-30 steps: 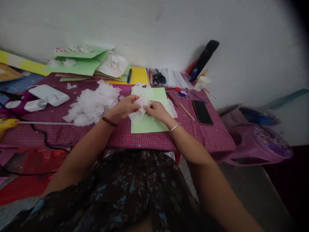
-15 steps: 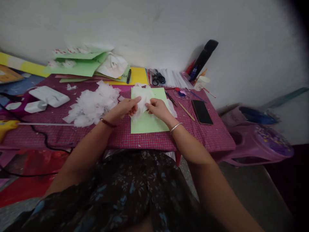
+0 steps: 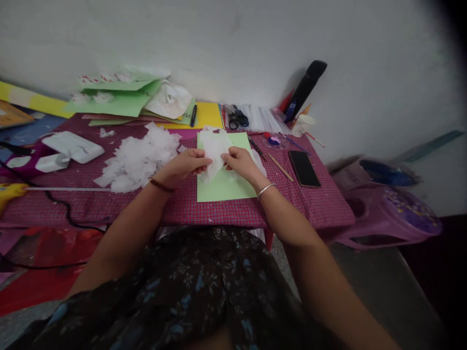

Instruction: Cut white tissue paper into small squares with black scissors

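Both hands pinch a thin white tissue paper (image 3: pixel 215 147) above a light green sheet of paper (image 3: pixel 226 191). My left hand (image 3: pixel 191 163), a dark bracelet at its wrist, is closed on the tissue's left edge. On the right edge, thumb and fingers of my right hand (image 3: pixel 239 163) are closed too; a silver bangle circles that wrist. A heap of torn white tissue pieces (image 3: pixel 136 158) lies just left of my left hand. More white tissue shows partly behind my right hand.
Right of the green sheet lie a wooden stick (image 3: pixel 280 167), a black phone (image 3: pixel 304 168) and a dark pen (image 3: pixel 256 147). Scissors (image 3: pixel 238 119) rest at the back. On the left are a yellow glue gun (image 3: pixel 9 194) and folded green papers (image 3: pixel 116 99) against the wall.
My left hand has turned, its thumb and fingers now pinching the tissue's left edge. The tissue looks more spread between both hands. My right hand has barely moved.
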